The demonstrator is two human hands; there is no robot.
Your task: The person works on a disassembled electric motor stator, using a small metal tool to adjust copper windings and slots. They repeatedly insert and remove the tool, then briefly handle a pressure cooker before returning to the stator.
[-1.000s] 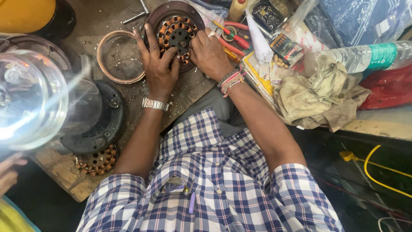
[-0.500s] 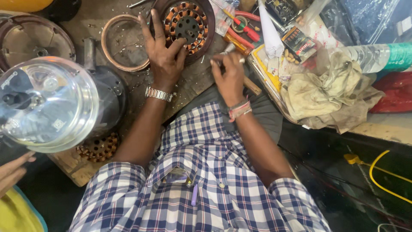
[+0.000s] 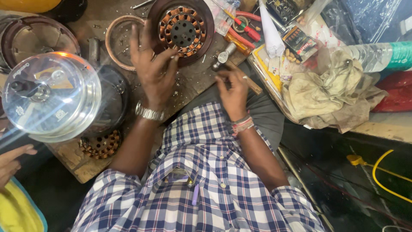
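Clearly two copper-wound stators: one (image 3: 183, 30) round, dark-rimmed, at far worktop (image 3: 197, 79) edge, another (image 3: 101, 145) near front edge. Left hand (image 3: 152, 68) spread, fingertips touching first stator's rim. Right hand (image 3: 234, 88) closed around one hammer (image 3: 234, 68), just beside. Little free room: ring (image 3: 116, 41), clear dome (image 3: 51, 94), cloth (image 3: 322, 94) crowding around.

A worn wooden workboard (image 3: 81, 165), scattered with metal filings, lies over a dark floor (image 3: 343, 189). Right of it a cluttered bench edge (image 3: 377, 129) carries a crumpled rag (image 3: 326, 92); a yellow cable (image 3: 386, 172) loops below
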